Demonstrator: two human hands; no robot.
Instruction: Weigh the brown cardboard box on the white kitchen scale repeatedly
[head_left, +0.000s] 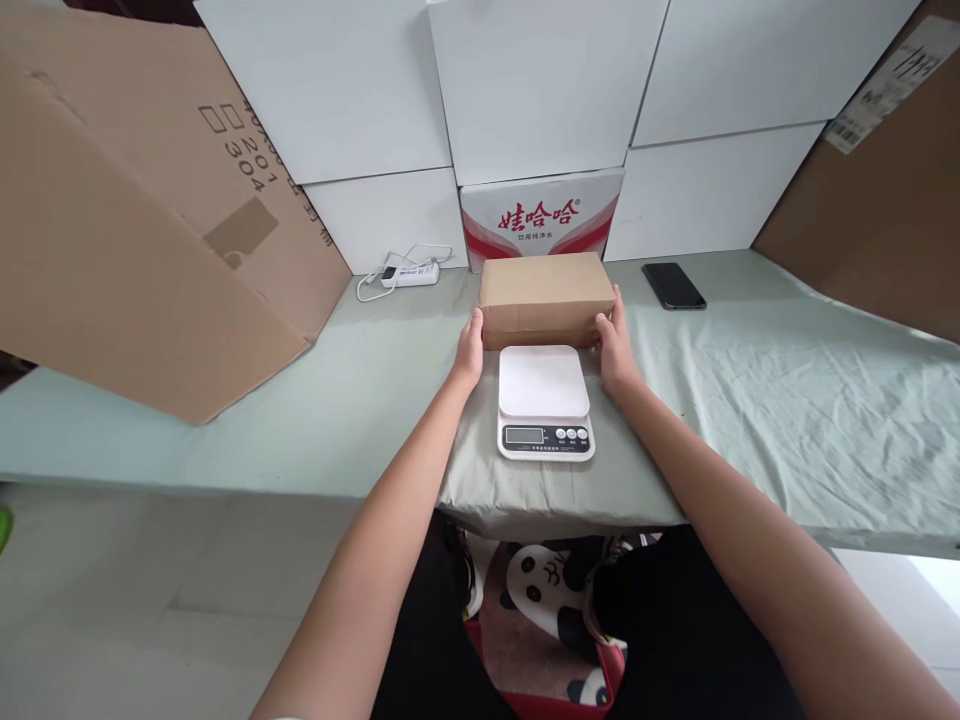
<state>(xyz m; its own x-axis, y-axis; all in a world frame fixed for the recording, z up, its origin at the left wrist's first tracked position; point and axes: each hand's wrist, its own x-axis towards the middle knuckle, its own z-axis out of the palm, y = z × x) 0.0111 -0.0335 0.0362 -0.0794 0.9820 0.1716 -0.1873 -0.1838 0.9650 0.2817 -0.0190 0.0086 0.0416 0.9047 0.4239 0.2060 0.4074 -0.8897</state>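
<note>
A closed brown cardboard box sits behind the scale, at the middle of the table. My left hand presses against its left end, thumb toward the front edge. At the right end, my right hand grips the box with its thumb on the front face and a finger along the side. In front of the box, between my forearms, lies a white kitchen scale with nothing on its plate. Its small display looks blank, with several buttons beside it. My remaining fingers are partly hidden by the box.
A black phone lies to the right, and a white power strip with a cable to the left. Stacked white boxes wall off the back. Large cardboard pieces stand at left and right. A pale green cloth covers the table.
</note>
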